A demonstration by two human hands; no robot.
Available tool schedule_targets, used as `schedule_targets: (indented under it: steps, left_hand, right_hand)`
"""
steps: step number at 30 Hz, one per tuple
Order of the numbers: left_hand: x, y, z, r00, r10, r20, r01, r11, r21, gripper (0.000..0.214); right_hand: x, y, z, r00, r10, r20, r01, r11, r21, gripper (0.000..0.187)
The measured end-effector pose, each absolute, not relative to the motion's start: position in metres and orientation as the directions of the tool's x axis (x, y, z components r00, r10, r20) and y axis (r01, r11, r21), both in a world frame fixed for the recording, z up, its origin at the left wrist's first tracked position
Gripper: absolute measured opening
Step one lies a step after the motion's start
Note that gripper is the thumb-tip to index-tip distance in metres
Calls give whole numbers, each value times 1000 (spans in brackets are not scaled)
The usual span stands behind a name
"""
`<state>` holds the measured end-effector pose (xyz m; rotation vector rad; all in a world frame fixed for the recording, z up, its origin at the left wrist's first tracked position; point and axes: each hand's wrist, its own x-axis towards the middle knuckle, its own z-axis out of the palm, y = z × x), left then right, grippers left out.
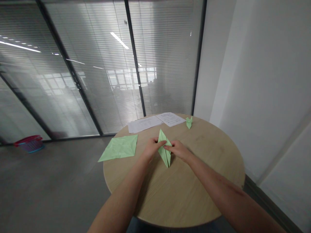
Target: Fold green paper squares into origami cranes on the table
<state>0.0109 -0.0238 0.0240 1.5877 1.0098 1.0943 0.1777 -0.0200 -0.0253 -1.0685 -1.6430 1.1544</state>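
Note:
A narrow, diamond-shaped folded piece of green paper (164, 149) lies on the round wooden table (194, 181), pointing away from me. My left hand (152, 148) grips its left edge with curled fingers. My right hand (178, 150) pinches its right edge near the middle. Both hands rest on the tabletop around the fold.
A creased green paper square (120, 147) hangs over the table's left edge. Two white printed sheets (155, 121) lie at the far side, with a small finished green paper figure (189, 122) beside them. A red and blue basket (29, 143) sits on the floor at far left.

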Motion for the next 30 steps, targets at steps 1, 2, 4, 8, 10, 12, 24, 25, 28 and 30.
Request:
schedule_targets:
  steps: [1,2,4,8,10,12,24,25,28,30]
  left_hand:
    - [11,-24,24,266,944,198,113,-234,966,27]
    - [12,-23,23,266,943,202,108,-237,965,27]
    - [12,-23,22,268,941,205,96,-238,967,27]
    - [10,-21,22,205,955,214,96,-238,967,26]
    - [8,-19,22,155,962,223,115,-242,964,27]
    - [6,-17,20,144,964,225,130,-244,961,28]
    - [9,-13,16,-171,845,507,375,-420,826,45]
    - [8,-13,17,-175,844,507,388,-414,823,39]
    - [9,-13,18,-81,874,479,399,-412,819,27]
    - [12,-12,15,8,895,446,371,-417,830,25]
  right_hand:
    - [178,-19,-26,-281,946,164,171,217,-961,40]
    - [179,-19,-26,-285,944,165,165,218,-962,40]
    - [179,-18,-26,-306,939,155,136,205,-969,43]
    - [178,-20,-26,-339,933,120,60,148,-987,51]
    - [177,-21,-26,-347,931,110,33,129,-991,53]
    - [176,-22,-25,-339,934,111,28,128,-991,54]
    - [179,-22,-18,-43,958,282,300,282,-911,43]
    - [180,-23,-17,-5,940,340,376,317,-871,42]
    - [184,-25,-13,61,879,472,471,392,-790,37]
    - [184,-27,-11,79,864,497,443,417,-794,30]
